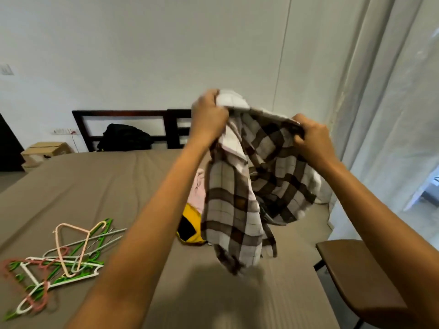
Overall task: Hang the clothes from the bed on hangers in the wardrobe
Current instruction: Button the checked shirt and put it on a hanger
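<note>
Brown-sheeted bed (95, 186) fills the lower view; a pale curtain (392, 115) hangs beyond its right edge and a brown chair (361, 281) stands just beside its near right corner. The plaid shirt (237, 198), brown and white, is held up in the air over the middle of the bed, its lower part hanging loose. A tangled heap of plastic hangers (62, 257), green, white and pink, lies towards the near left corner. A black bag (123, 136) rests at the far edge against the dark headboard (118, 113). A pink garment (198, 191) and a yellow garment (190, 212) lie together on the sheet behind the shirt. Left hand (209, 117) and right hand (311, 136) each curl their fingers tightly round the shirt's bunched upper edge, the cloth spread between them
</note>
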